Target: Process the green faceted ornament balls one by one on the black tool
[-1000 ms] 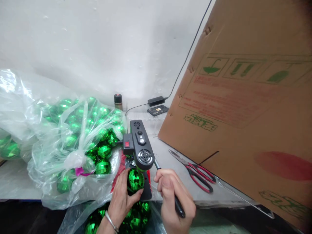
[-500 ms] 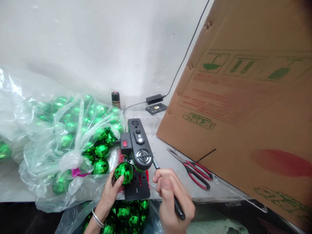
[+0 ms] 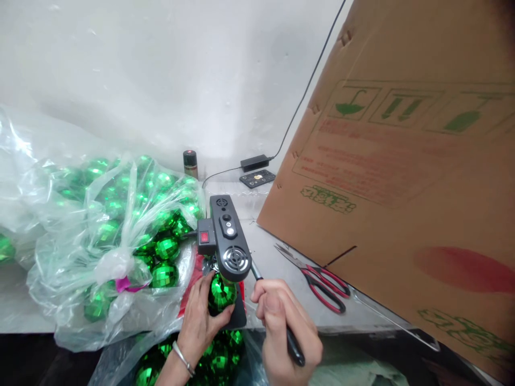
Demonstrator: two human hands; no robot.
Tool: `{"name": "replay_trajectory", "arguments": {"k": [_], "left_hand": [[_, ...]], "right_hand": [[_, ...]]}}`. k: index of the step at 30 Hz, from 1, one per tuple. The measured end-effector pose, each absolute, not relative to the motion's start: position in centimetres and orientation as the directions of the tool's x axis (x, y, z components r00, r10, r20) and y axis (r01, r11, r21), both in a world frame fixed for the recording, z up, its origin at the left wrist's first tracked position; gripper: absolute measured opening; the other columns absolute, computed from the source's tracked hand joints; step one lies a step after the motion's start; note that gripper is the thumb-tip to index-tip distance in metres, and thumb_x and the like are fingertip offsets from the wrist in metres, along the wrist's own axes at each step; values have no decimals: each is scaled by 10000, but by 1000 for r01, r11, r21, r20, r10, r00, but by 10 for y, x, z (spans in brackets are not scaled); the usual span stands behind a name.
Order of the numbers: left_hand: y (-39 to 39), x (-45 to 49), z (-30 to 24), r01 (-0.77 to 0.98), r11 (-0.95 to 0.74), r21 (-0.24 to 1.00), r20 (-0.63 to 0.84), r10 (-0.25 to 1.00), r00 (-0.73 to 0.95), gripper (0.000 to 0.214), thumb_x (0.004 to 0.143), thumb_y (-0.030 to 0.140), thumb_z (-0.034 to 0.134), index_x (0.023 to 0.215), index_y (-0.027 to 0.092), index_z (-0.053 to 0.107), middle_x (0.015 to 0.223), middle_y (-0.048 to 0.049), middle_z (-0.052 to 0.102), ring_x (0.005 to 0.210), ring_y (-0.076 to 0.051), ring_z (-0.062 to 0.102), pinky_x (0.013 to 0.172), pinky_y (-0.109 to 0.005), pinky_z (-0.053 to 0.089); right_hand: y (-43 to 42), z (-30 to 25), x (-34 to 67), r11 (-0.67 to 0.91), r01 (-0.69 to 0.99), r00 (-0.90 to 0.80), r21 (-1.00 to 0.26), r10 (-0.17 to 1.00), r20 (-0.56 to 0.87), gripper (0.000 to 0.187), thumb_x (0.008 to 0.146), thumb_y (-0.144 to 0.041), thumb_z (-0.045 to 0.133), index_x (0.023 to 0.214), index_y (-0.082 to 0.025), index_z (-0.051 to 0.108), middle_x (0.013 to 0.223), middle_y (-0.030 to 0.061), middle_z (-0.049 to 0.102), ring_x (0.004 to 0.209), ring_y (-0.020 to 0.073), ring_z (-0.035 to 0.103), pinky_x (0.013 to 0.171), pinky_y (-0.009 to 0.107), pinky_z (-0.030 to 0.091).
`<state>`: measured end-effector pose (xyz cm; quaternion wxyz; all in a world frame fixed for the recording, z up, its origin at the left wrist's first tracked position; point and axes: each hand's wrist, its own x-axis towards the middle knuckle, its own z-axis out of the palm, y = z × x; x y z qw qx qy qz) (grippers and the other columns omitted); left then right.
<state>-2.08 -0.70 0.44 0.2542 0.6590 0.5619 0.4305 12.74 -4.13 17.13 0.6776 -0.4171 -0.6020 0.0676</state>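
At the front edge of the pale table (image 3: pixel 267 262), your left hand (image 3: pixel 200 311) was curled around a shiny green faceted ball (image 3: pixel 222 292), thumb on its near side and fingers along its left. That ball sat at the near round end of the black bench device (image 3: pixel 230 236), above a dark base plate (image 3: pixel 238 320); whether ball and device touched, you could not tell from this angle. Your right hand (image 3: pixel 289 321) was clamped on the black-handled lever (image 3: pixel 295 349), its metal shaft reaching up to the device's right side. A silvery bracelet (image 3: pixel 184 359) circled your left wrist.

To your left lay a clear plastic bag (image 3: pixel 116 262) full of similar balls, and more green balls (image 3: pixel 219 362) showed below the table edge. Red-and-black scissors (image 3: pixel 322 284) rested to your right, beside a large cardboard box (image 3: pixel 394 161). Behind the device stood a black-capped bottle (image 3: pixel 190 163), with a power adapter (image 3: pixel 255 162) farther right.
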Motion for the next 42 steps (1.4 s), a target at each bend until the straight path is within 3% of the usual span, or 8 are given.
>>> {"name": "replay_trajectory", "arguments": {"k": [10,17,42], "left_hand": [[-3,-4,-21,359,-177,916,216,974,-71,789,702,396,897,1430,202,663,1399,-176,802,1320,-436,771,1175,-650,605],[-2,-3,-23,398,-218,891,261,964,-55,756,728,395,876,1428,196,671,1415,-187,800,1346,-440,764,1177,-666,605],[-3,-1,-31,358,-239,903,274,961,-50,764,745,353,881,1455,208,639,1414,-185,792,1316,-435,778,1136,-660,632]], "right_hand": [[-40,163,130,662,441,245,-606,561,791,324,1093,-30,500,848,-222,591,745,1,646,660,140,672,564,259,475],[-40,136,126,691,410,291,-595,519,804,339,1099,-44,476,828,-223,571,745,-11,643,624,137,667,592,273,492],[-41,130,126,677,375,335,-634,538,773,352,1144,-152,504,811,-221,595,740,-16,644,622,130,650,580,279,443]]}}
